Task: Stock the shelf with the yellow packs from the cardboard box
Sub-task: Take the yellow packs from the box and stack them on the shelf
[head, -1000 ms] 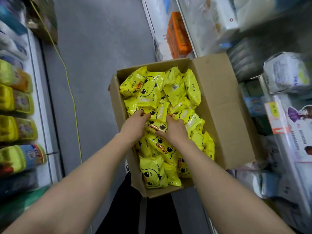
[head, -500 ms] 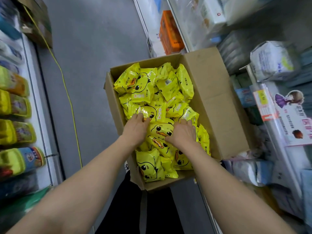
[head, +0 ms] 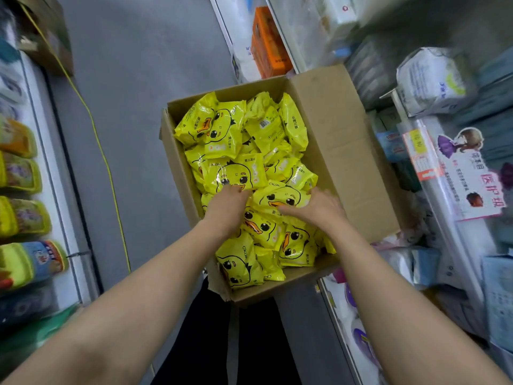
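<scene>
With right hand [head: 319, 207] fingers spread and curved over the right edge of one yellow pack [head: 283, 198] at frame centre, thumb along its near edge; with left hand [head: 226, 208] fingers curled down at its left edge, grip impossible to tell. Looks barely begun: cardboard box [head: 347, 151] mid-frame heaped full, no such pack visible on the shelf [head: 466, 245] at right
</scene>
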A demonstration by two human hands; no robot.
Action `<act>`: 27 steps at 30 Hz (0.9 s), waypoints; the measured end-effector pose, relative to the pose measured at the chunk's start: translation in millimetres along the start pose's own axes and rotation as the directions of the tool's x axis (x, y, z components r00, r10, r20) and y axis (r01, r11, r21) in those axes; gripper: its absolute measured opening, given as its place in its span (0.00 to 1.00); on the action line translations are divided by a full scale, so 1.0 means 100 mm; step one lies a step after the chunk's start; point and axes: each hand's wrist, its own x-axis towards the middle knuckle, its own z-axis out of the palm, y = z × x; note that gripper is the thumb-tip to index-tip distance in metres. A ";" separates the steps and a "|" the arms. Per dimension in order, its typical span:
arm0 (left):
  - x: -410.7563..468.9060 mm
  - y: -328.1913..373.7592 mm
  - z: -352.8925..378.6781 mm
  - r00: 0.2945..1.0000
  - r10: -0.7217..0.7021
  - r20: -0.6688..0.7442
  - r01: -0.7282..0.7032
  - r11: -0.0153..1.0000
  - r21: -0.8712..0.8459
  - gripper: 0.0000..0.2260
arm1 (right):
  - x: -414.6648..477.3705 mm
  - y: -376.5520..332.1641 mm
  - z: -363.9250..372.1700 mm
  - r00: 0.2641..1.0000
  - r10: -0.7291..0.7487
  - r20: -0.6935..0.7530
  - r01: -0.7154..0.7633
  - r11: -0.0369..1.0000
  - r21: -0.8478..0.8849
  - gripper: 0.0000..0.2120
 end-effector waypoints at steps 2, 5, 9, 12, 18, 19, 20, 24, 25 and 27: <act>0.08 -0.06 -0.04 0.991 -0.045 -0.130 0.042 0.999 -0.026 0.27 | 0.05 -0.03 -0.04 0.999 -0.033 -0.021 0.033 0.999 0.001 0.44; 0.28 -0.18 -0.13 0.983 -0.077 -0.165 0.075 0.997 -0.017 0.26 | 0.12 -0.13 -0.02 0.997 -0.079 0.003 0.079 0.996 0.041 0.36; 0.52 -0.33 -0.05 0.989 -0.091 -0.116 0.102 0.990 0.098 0.28 | 0.19 -0.24 0.16 0.989 -0.107 0.102 0.107 0.994 0.009 0.38; 0.57 -0.39 0.02 0.985 -0.115 -0.130 0.127 0.988 0.093 0.25 | 0.19 -0.23 0.19 0.987 -0.092 0.131 0.084 0.994 0.067 0.42; 0.55 -0.40 -0.06 0.985 -0.109 -0.130 0.123 0.987 0.106 0.19 | 0.12 0.01 0.00 1.000 0.010 0.015 -0.014 0.941 0.337 0.43; 0.54 -0.37 -0.11 0.983 -0.120 -0.143 0.138 0.983 0.124 0.18 | 0.10 0.04 -0.03 1.000 0.011 -0.018 -0.004 0.931 0.365 0.41; 0.53 -0.35 -0.16 0.980 -0.128 -0.150 0.149 0.979 0.137 0.17 | 0.10 0.08 -0.04 0.999 0.011 -0.045 0.007 0.921 0.390 0.39; 0.44 -0.32 -0.31 0.978 -0.158 -0.136 0.154 0.987 -0.042 0.14 | 0.05 0.13 -0.04 0.998 0.022 -0.064 0.010 0.888 0.460 0.32; 0.41 -0.31 -0.34 0.977 -0.176 -0.123 0.161 0.979 -0.124 0.14 | 0.03 0.14 -0.04 0.998 0.025 -0.057 0.005 0.883 0.470 0.32; 0.33 -0.27 -0.41 0.973 -0.218 -0.073 0.189 0.940 -0.283 0.15 | 0.00 0.15 -0.08 0.998 0.027 -0.064 0.008 0.866 0.500 0.32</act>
